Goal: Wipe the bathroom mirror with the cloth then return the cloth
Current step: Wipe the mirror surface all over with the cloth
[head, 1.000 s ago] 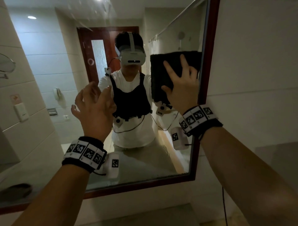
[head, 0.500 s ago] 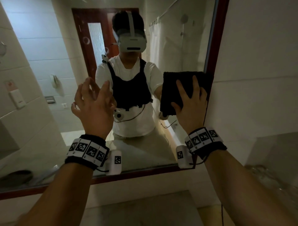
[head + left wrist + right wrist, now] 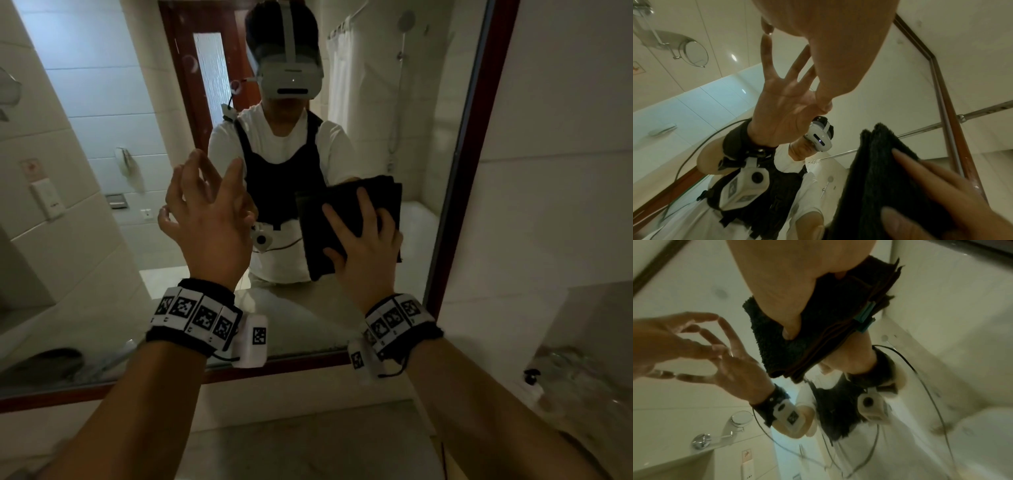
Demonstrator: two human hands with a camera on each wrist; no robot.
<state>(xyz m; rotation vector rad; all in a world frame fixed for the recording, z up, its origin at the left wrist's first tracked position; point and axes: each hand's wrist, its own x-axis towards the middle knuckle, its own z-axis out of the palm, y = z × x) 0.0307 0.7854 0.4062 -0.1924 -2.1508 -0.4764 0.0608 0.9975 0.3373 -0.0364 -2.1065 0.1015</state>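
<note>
The bathroom mirror has a dark red frame. A folded dark cloth lies flat on the glass in the lower right part, a little left of the frame. My right hand presses it there with straight, spread fingers; the right wrist view has the palm on the cloth. To the left, my left hand is raised with fingers spread and holds nothing. Its fingertips meet their reflection on the glass.
White tiled wall runs right of the mirror frame. A pale countertop lies below, with clear glass items at its right end. A round mirror on an arm hangs at the left.
My right hand has slid the cloth down the right side of the mirror and slightly left, away from the frame. The left hand stays raised at the glass with fingers spread.
</note>
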